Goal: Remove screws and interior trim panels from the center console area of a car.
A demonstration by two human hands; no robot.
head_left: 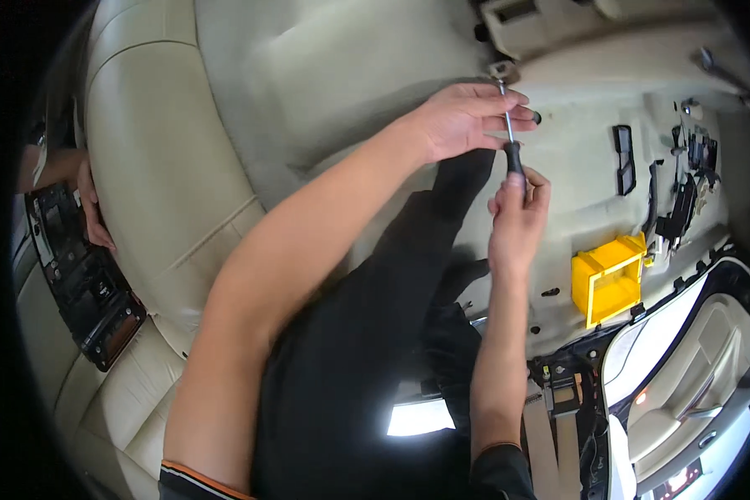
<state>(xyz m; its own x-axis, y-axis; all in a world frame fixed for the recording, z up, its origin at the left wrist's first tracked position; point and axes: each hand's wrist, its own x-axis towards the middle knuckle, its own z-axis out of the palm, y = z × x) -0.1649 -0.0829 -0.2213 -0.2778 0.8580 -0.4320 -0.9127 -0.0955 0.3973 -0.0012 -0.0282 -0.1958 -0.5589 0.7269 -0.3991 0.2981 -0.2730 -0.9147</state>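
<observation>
My right hand (518, 221) grips the black handle of a screwdriver (515, 157). Its metal shaft reaches up to a small beige fitting (502, 72) on the car's interior. Around the shaft, my left hand (473, 121) has its thumb against the metal and its fingers stretched behind it. A small round black piece (537, 118) shows at a left fingertip; whether the hand holds it, I cannot tell. The screwdriver's tip meets the fitting, but the exact contact is too small to make out.
A yellow bin (587, 287) lies to the right on the beige lining. Beyond it are a black frame (623, 158) and several dark parts (683, 200). At far left, another person's hand (90, 204) rests beside a cream seat (154, 150), above a black panel (83, 283).
</observation>
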